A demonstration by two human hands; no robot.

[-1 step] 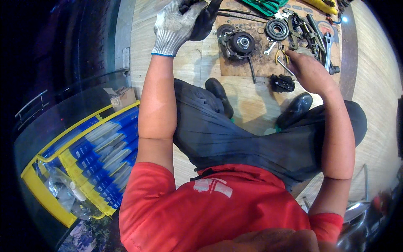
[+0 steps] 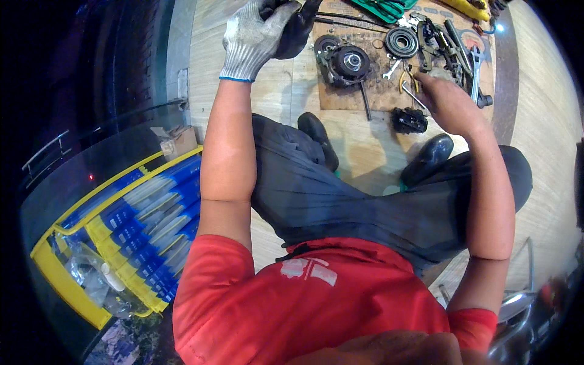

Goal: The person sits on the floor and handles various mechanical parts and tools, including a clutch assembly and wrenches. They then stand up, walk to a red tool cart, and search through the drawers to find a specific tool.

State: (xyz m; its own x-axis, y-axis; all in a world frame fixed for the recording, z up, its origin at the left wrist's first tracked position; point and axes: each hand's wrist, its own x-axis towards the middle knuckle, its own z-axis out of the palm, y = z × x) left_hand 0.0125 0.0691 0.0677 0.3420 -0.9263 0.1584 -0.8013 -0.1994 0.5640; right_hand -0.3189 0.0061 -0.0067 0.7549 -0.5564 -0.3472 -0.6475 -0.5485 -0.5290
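Note:
My left hand, in a white knit glove, is raised at the top with curled fingers round something black that I cannot make out clearly. My bare right hand reaches over the tools with fingers bent at yellow-handled pliers and a slim metal tool; what its fingertips grip is hidden. To their left lie a small spanner and a round black mechanical assembly. A ringed metal part sits above, a black part below, and a large wrench at the right.
The cardboard sheet bears several metal parts, rods and green cloth on pale flooring. My legs and boots are below it. A yellow-and-blue bin rack and small box stand at my left.

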